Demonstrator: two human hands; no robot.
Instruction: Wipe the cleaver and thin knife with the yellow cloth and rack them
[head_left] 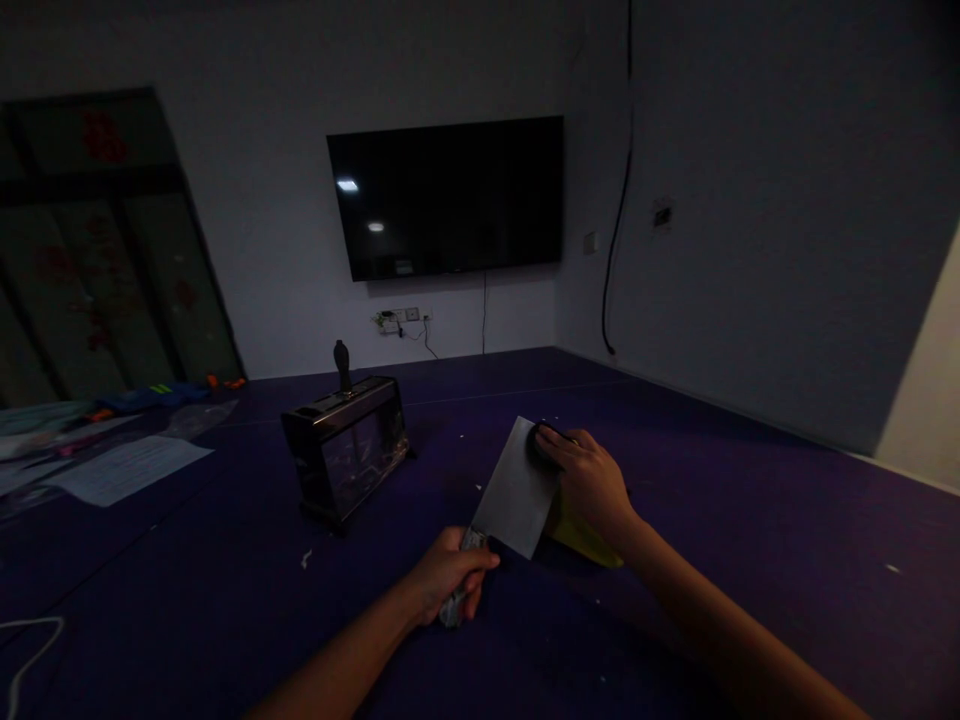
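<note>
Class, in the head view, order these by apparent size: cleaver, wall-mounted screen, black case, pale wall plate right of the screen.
Largest to smallest:
1. Screen
2. Black case
3. Cleaver
4. Wall plate

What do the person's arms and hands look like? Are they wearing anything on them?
They look bare! The left hand and right hand have no gloves, and I see no rings on the fingers that show. The left forearm and right forearm show no sleeves, watch or bracelet. It's pretty dark, so tiny marks are hard to see.
</note>
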